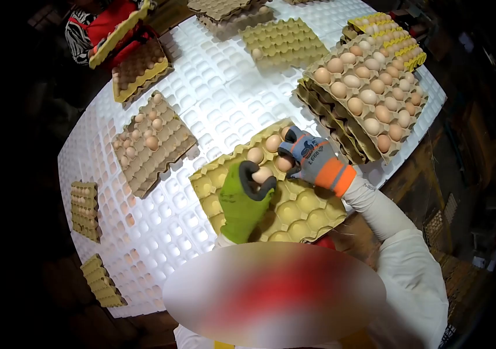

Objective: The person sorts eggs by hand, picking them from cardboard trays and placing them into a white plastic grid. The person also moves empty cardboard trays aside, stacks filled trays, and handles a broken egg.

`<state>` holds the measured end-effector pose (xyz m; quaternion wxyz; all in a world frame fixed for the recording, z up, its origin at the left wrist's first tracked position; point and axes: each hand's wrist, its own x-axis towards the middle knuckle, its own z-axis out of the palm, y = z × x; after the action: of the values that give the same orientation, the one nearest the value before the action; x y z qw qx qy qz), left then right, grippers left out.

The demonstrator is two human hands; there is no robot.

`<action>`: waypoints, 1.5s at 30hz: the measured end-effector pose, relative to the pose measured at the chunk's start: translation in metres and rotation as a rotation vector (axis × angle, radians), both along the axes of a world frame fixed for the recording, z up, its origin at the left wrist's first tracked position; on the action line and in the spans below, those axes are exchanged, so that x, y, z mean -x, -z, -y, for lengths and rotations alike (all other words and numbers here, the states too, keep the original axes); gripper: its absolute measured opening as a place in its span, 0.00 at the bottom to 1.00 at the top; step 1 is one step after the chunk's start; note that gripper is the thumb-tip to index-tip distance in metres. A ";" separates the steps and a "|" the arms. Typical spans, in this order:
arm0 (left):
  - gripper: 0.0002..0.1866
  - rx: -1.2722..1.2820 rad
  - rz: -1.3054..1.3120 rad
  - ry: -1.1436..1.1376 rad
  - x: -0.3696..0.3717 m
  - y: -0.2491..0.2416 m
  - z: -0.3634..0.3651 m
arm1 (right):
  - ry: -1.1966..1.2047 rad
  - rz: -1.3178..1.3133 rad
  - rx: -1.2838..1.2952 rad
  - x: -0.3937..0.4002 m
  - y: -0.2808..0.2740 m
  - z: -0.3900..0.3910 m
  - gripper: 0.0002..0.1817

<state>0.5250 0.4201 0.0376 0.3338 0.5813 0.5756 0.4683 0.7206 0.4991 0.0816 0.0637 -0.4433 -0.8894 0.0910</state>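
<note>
My left hand [240, 205], in a green glove with dark fingertips, curls its thumb and fingers around a light brown egg [262, 174]. Beside it, my right hand [317, 160], in a grey and orange glove, closes its fingers on another brown egg [283, 164]. Both hands are over a yellow egg tray [291, 212] on the table in front of me. Two more eggs, one a pale egg [255, 155] and one a brown egg [273, 143], sit in the tray's far cups. The right fingers partly cover a further egg at the tray's far corner.
Stacked trays full of eggs [370, 99] stand at the right. A partly filled grey tray [155, 154] lies to the left, and a yellow tray [285, 43] beyond. White moulded sheets [213, 87] cover the table. A person in red [111, 29] holds a tray at the far left.
</note>
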 end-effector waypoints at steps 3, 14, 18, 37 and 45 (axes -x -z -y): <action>0.17 0.126 0.788 0.078 0.029 0.001 -0.016 | 0.016 -0.336 0.094 -0.012 0.006 0.004 0.23; 0.16 -0.003 -0.689 0.052 0.005 0.008 -0.057 | -0.015 -0.336 0.073 -0.025 -0.001 -0.060 0.18; 0.24 0.099 0.263 0.082 0.029 -0.007 -0.060 | 0.150 0.426 0.008 0.005 -0.020 -0.061 0.20; 0.17 0.114 -0.446 0.183 0.023 -0.030 -0.093 | 0.227 -1.036 0.529 -0.054 0.018 -0.019 0.32; 0.21 0.025 -0.240 -0.894 0.244 0.128 0.161 | -0.062 -0.627 1.157 0.141 0.005 0.035 0.26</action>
<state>0.2807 0.2591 -0.0904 0.0369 0.3220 0.8100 0.4887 0.5798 0.4640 0.0763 0.0686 -0.3327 -0.6487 0.6810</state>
